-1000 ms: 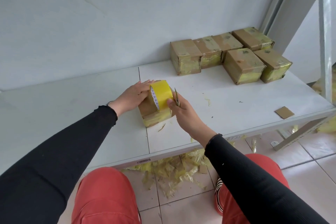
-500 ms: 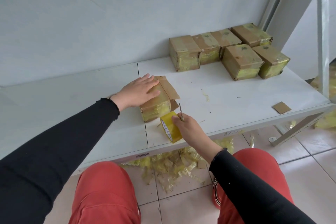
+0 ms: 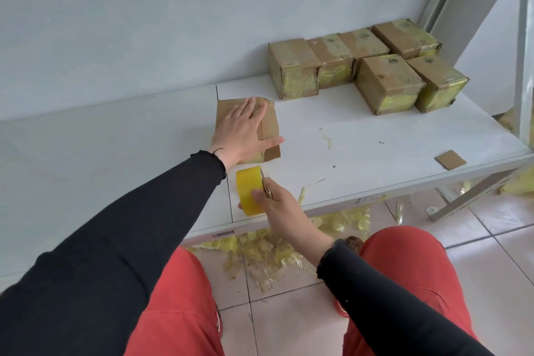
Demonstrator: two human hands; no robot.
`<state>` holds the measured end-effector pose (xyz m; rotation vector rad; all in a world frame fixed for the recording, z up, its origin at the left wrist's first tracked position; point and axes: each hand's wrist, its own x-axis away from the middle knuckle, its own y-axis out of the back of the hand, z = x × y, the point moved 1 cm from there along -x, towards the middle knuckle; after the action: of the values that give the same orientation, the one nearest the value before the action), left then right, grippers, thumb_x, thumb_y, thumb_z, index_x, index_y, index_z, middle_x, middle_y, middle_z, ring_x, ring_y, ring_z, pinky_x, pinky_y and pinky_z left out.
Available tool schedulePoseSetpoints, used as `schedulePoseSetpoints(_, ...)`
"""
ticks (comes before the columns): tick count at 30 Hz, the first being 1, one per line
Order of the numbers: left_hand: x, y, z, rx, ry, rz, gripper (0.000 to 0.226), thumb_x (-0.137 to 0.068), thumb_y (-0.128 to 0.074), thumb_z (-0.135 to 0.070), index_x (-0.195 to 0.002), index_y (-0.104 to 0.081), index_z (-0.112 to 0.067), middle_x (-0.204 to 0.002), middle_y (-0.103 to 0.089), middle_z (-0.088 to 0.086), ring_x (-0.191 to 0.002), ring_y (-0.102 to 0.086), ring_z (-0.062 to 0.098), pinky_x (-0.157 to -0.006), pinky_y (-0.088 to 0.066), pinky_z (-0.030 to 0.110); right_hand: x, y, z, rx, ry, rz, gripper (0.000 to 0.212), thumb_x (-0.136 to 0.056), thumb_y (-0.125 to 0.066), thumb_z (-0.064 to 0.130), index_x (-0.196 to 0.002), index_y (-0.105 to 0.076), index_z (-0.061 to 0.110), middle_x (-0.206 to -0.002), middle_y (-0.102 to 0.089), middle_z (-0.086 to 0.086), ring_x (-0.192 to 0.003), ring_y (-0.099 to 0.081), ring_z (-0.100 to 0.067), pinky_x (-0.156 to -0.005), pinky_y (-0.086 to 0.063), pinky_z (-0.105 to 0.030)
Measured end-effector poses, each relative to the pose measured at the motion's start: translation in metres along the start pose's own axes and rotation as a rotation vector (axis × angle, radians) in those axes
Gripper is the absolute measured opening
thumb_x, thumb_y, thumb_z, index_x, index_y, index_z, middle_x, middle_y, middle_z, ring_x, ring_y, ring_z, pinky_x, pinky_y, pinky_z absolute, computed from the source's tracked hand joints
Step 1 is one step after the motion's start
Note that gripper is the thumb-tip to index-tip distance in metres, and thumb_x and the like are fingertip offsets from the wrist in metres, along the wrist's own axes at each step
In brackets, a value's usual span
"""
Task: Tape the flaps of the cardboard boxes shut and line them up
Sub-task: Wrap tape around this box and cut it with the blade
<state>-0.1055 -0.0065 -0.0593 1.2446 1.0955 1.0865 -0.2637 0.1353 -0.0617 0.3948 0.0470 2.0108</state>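
Near the white shelf's [image 3: 375, 136] front edge, the left hand [image 3: 241, 130] presses flat, fingers straight, on a light, crushable brown cardboard box [image 3: 270, 124]; the right hand [image 3: 277, 202] grips the stiff yellow tape roll [image 3: 248, 191], best held by its rim.

White shelf [image 3: 375, 136], cardboard scrap [image 3: 450, 159] near its edge, tape shreds [image 3: 268, 251] on tiled floor [image 3: 497, 228]

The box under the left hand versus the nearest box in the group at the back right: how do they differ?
The box under the left hand shows bare brown cardboard on top with flap edges showing; the nearest back-right box carries yellow tape on its sides. The first stands alone near the front edge, pressed flat by the left hand; the second sits untouched, against its neighbours. Both are small brown cardboard boxes on the white shelf.
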Motion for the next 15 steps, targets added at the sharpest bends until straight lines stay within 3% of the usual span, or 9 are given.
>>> schedulePoseSetpoints(3, -0.008, -0.001, 0.006, 0.013, -0.016, -0.011, 0.118, -0.077, -0.005, -0.1, -0.166, -0.008, -0.023, -0.173, -0.003, 0.008, -0.16, -0.002, 0.021, -0.13, -0.006, 0.043, -0.004, -0.004, -0.001, -0.051, -0.062, 0.001, 0.016, -0.106, -0.044, 0.037, -0.104, -0.048, 0.021, -0.103, -0.077, -0.013, -0.102, -0.072, -0.032, -0.096, -0.053, -0.054)
schedulePoseSetpoints(5, -0.011, 0.001, 0.008, 0.013, -0.02, 0.006, 0.119, -0.075, -0.003, -0.101, -0.166, -0.008, -0.024, -0.174, -0.002, 0.008, -0.16, 0.0, 0.02, -0.13, -0.005, 0.042, -0.002, -0.007, -0.001, -0.202, -0.119, 0.029, 0.021, -0.105, -0.044, 0.037, -0.1, -0.053, 0.019, -0.091, -0.08, -0.007, -0.094, -0.076, -0.029, -0.098, -0.054, -0.054)
schedulePoseSetpoints(7, -0.013, 0.007, 0.006, 0.046, -0.023, 0.074, 0.124, -0.07, -0.001, -0.103, -0.166, -0.005, -0.026, -0.173, 0.003, 0.006, -0.16, 0.005, 0.019, -0.13, -0.001, 0.043, 0.0, -0.01, 0.001, -0.199, -0.11, 0.034, 0.022, -0.105, -0.042, 0.037, -0.098, -0.051, 0.017, -0.086, -0.08, -0.005, -0.091, -0.077, -0.03, -0.097, -0.054, -0.056)
schedulePoseSetpoints(10, -0.007, 0.03, 0.008, 0.423, -0.007, 0.077, 0.11, -0.08, -0.018, -0.096, -0.166, -0.007, -0.029, -0.173, 0.006, 0.004, -0.158, 0.015, 0.02, -0.127, 0.006, 0.044, 0.004, -0.015, 0.002, -0.227, -0.11, 0.037, 0.031, -0.109, -0.041, 0.036, -0.116, -0.05, 0.008, -0.09, -0.08, -0.007, -0.089, -0.077, -0.022, -0.096, -0.054, -0.053)
schedulePoseSetpoints(11, 0.0, 0.036, 0.013, 0.57, 0.034, -0.024, 0.098, -0.088, -0.029, -0.087, -0.165, -0.014, -0.029, -0.174, -0.002, 0.004, -0.159, 0.009, 0.02, -0.127, 0.004, 0.042, 0.004, -0.015, 0.002, -0.263, -0.124, 0.032, 0.035, -0.109, -0.041, 0.035, -0.123, -0.049, 0.003, -0.093, -0.08, -0.008, -0.088, -0.077, -0.02, -0.094, -0.055, -0.051)
schedulePoseSetpoints(13, 0.029, 0.038, 0.021, 0.692, 0.191, -0.301, 0.071, -0.094, -0.048, -0.065, -0.153, -0.042, -0.027, -0.157, -0.04, 0.003, -0.149, -0.028, 0.019, -0.125, -0.021, 0.039, 0.004, -0.013, 0.002, -0.296, -0.134, 0.021, 0.039, -0.11, -0.041, 0.034, -0.126, -0.047, -0.001, -0.104, -0.078, -0.015, -0.091, -0.076, -0.021, -0.085, -0.057, -0.044)
schedulePoseSetpoints(14, 0.047, 0.034, 0.023, 0.706, 0.292, -0.363, 0.061, -0.09, -0.052, -0.062, -0.139, -0.052, -0.025, -0.134, -0.053, -0.002, -0.131, -0.047, 0.019, -0.114, -0.038, 0.039, 0.004, -0.012, 0.001, -0.279, -0.138, 0.02, 0.04, -0.109, -0.042, 0.036, -0.126, -0.047, -0.001, -0.114, -0.074, -0.02, -0.097, -0.075, -0.025, -0.084, -0.057, -0.042)
schedulePoseSetpoints(15, 0.069, 0.027, 0.021, 0.738, 0.381, -0.317, 0.059, -0.085, -0.053, -0.065, -0.127, -0.055, -0.025, -0.115, -0.056, -0.007, -0.111, -0.056, 0.017, -0.096, -0.048, 0.038, 0.004, -0.009, 0.001, -0.227, -0.142, 0.024, 0.042, -0.109, -0.042, 0.04, -0.126, -0.049, 0.002, -0.121, -0.07, -0.02, -0.101, -0.071, -0.028, -0.085, -0.054, -0.042)
